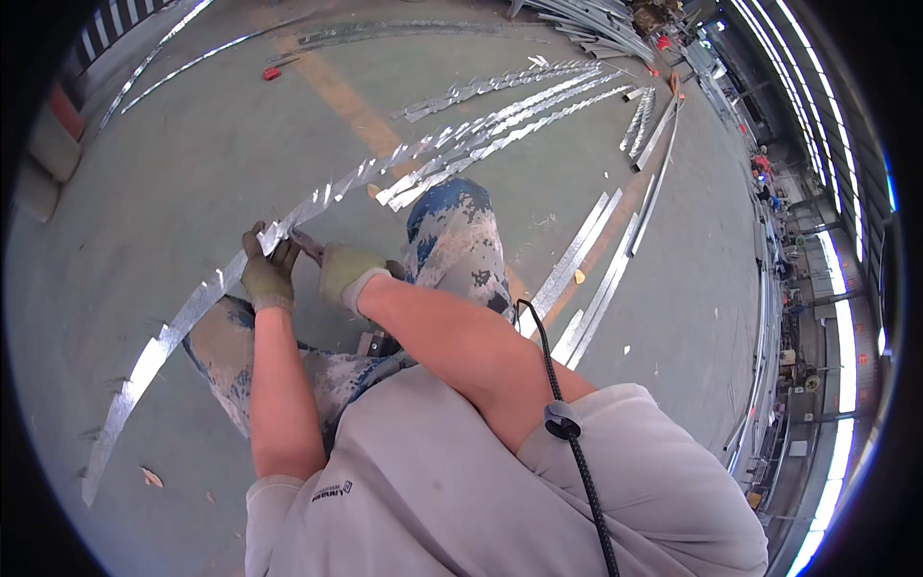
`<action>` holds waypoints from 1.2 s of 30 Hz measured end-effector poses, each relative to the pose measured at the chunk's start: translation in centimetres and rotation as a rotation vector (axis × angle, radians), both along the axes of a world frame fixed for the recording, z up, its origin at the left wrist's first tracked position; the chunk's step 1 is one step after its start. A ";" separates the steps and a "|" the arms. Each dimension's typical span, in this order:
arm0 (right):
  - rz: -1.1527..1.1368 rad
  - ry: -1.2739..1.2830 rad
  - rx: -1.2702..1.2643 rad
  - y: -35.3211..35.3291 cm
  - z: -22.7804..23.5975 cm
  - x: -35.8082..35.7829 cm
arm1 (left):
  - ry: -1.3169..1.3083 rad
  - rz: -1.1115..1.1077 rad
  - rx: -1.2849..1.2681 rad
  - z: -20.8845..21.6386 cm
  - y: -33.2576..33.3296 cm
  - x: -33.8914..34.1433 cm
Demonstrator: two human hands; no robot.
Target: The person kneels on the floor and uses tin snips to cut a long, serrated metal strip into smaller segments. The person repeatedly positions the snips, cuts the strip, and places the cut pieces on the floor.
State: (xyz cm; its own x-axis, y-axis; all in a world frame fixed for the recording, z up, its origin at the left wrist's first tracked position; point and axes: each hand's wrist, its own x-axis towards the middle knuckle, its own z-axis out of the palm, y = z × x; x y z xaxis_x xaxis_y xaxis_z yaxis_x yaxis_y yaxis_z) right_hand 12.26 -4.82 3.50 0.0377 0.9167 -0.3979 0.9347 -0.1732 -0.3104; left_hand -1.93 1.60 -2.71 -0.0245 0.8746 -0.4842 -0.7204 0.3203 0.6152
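Two gloved hands on one long notched strip of shiny galvanised metal (192, 303) that curves across the grey concrete floor (144, 173) from lower left up toward the middle. Left hand (268, 272), in an olive work glove, has its grip clamped round the strip. Just beside it, the right hand (344, 272) has its grip closed on a dark hand tool (308, 246) touching the strip's edge. Further right, more cut metal strips (500, 120) lie piled, then flat rails (596, 279).
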 end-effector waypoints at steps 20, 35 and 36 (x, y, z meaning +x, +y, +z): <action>-0.052 -0.052 -0.105 0.2 2.7 0.5 | -0.016 0.009 0.008 2.4 -1.3 0.4; 0.019 0.145 -0.051 0.4 -0.3 3.4 | 0.022 -0.023 0.004 1.0 -0.7 0.4; 0.014 0.175 -0.038 0.2 -0.2 3.6 | 0.022 -0.033 0.012 0.8 -0.6 0.4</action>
State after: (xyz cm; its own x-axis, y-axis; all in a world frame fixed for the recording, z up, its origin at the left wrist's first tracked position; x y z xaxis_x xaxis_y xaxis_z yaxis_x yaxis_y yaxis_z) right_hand 15.89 -4.61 3.26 -0.0482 0.9006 -0.4319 0.8694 -0.1751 -0.4620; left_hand -1.55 0.97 -1.95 -0.0059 0.8809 -0.4733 -0.6959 0.3362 0.6346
